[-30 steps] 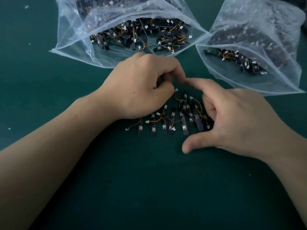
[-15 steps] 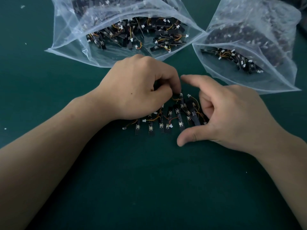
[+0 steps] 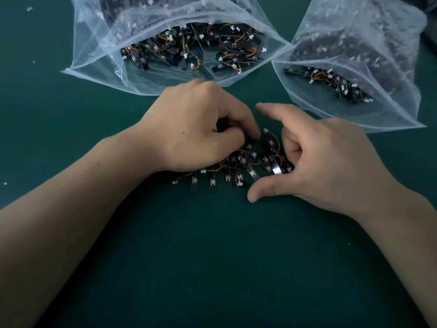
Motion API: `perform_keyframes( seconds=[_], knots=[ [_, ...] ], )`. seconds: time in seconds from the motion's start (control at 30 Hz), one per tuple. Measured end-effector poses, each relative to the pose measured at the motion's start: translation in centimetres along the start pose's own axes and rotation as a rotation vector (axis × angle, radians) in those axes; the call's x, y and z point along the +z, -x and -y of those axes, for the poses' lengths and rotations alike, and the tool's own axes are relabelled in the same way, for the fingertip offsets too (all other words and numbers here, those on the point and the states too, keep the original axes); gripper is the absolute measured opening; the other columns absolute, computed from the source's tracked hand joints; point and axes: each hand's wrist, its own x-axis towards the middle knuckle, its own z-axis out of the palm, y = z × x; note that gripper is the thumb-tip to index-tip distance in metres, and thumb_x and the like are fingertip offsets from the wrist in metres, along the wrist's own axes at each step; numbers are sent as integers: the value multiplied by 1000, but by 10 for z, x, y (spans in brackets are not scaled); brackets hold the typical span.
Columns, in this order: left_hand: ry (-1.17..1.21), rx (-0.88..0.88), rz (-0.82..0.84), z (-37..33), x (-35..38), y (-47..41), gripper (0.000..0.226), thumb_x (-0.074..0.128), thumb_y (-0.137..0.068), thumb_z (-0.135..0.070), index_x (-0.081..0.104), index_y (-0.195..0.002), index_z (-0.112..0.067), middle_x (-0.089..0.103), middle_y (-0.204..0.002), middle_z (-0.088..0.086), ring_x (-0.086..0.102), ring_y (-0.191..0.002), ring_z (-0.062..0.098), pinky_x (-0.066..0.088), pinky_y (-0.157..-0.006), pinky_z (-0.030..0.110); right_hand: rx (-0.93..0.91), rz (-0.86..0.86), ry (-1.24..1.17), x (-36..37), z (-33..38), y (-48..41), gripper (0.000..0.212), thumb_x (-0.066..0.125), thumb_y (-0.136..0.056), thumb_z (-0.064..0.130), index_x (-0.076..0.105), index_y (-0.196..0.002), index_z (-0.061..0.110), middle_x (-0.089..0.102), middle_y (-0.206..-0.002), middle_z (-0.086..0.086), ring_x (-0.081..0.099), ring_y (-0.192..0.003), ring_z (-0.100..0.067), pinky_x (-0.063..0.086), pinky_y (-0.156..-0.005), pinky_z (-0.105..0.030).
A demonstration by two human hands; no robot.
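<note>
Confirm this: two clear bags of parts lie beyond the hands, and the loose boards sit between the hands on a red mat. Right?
Not red: the head view shows the mat is dark green. The rest holds: the loose boards sit between the left hand and right hand, with the left bag and right bag, both clear, beyond them.

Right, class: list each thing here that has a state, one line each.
Left clear plastic bag: mouth open, holds parts
Right clear plastic bag: mouth open, holds parts
Pile of small black wired boards: loose between the hands
Left hand: fingers curled, pinching a board
Right hand: open, beside pile
</note>
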Motion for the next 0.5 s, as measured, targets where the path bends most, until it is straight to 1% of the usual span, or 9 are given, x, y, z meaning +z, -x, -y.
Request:
perform_keyframes(
  seconds=[0.07,0.13,0.23,0.33,0.5],
  knots=[
    [13,-3,-21,1,1,0,35,54,-80,-30,77,-100,-46,64,-71,-31,60,-69,-4,45,-67,28,-3,-10,0,0,0,0,115,50,-57,100,48,-149,30,43,-56,16,45,-53,3,44,-52,-36],
    [27,-11,-35,3,0,-1,32,55,-79,-29,76,-100,-43,65,-71,-25,61,-69,-1,47,-67,29,-4,-15,5,1,0,-1,112,50,-58,100,49,-147,32,44,-56,15,45,-53,3,44,-51,-37],
    [13,8,13,4,-1,0,26,59,-76,-32,76,-95,-39,66,-69,-17,62,-69,4,46,-65,28,0,-24,13,3,0,0,114,50,-58,100,49,-148,31,45,-56,15,45,-55,3,43,-54,-35],
    [-6,27,48,4,-3,1,24,62,-72,-36,75,-92,-39,66,-70,-16,63,-70,4,41,-63,26,11,-27,22,3,0,0,114,50,-59,100,49,-149,30,44,-57,16,45,-56,5,41,-55,-33],
    [-19,37,58,3,-3,0,27,65,-75,-40,75,-100,-43,66,-72,-17,61,-69,3,41,-64,25,16,-31,17,4,1,-1,112,49,-59,100,52,-147,30,43,-56,16,43,-56,6,35,-55,-31]
  ],
)
